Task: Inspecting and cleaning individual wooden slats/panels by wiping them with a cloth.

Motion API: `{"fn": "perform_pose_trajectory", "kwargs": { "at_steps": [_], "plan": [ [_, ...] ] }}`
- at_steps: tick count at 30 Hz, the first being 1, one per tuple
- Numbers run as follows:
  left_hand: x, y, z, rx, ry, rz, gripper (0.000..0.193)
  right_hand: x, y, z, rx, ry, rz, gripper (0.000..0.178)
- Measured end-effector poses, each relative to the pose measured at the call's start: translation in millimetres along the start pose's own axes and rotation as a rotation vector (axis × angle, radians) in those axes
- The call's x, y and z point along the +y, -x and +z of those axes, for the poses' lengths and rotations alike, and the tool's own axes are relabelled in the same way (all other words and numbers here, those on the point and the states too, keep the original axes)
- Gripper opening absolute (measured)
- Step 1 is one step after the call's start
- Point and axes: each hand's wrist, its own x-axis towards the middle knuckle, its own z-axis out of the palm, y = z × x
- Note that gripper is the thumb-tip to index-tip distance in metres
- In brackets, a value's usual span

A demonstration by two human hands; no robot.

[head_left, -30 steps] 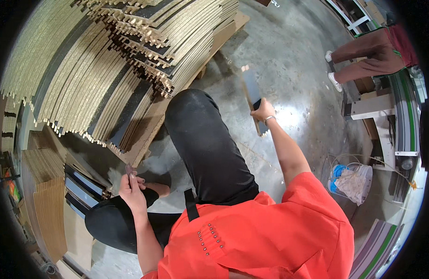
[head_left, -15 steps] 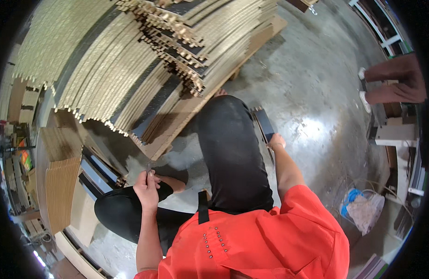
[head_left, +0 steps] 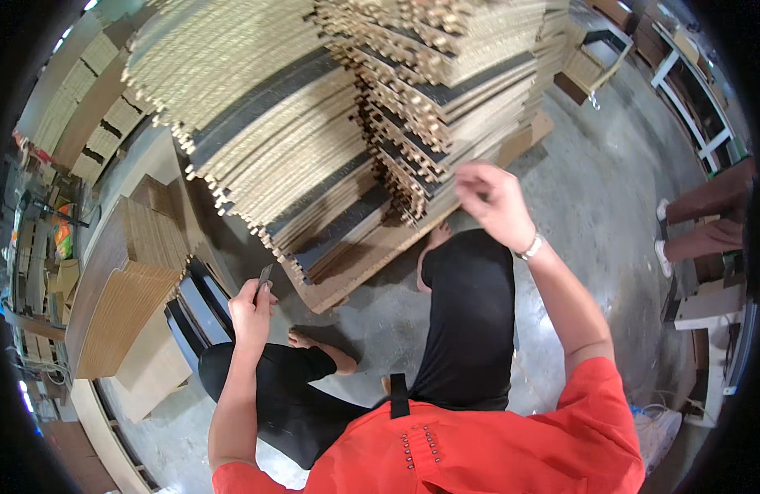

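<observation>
My left hand [head_left: 250, 317] is closed around a small flat metal blade [head_left: 265, 274], whose tip points up past the fingers. It is above my left knee, beside several dark-faced boards [head_left: 200, 298] standing on edge. My right hand [head_left: 493, 202], a little blurred, is raised over my right knee near the front corner of a large stack of boards [head_left: 314, 140]. Its fingers are loosely bent with the thumb apart, and nothing shows between them. The stack has pale and black layers with small peg-like ends sticking out, and rests on a wooden base [head_left: 347, 284].
Brown panels [head_left: 120, 321] lean together on the left. A person in brown trousers [head_left: 709, 210] stands at the far right, near a white machine part [head_left: 709, 309]. A wooden cart [head_left: 598, 62] stands behind the stack. My bare foot [head_left: 326, 350] is on the concrete floor [head_left: 577, 272].
My right hand has let go of the dark board beside my right leg and risen toward the stack. My left hand keeps the blade. The view has shifted, bringing the stack rightward.
</observation>
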Motion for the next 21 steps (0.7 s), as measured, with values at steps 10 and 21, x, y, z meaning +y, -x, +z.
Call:
{"fn": "perform_pose_trajectory", "kwargs": {
  "at_steps": [10,21],
  "plan": [
    [-6.6,0.5,20.2,0.032,-0.039,0.273,0.005,-59.4,-208.9,153.5,-0.165,0.81,-0.602,0.056],
    [4.0,-1.9,-8.7,0.086,0.002,0.205,0.007,-66.7,-212.6,168.6,-0.308,0.996,-0.293,0.052]
  ]
}}
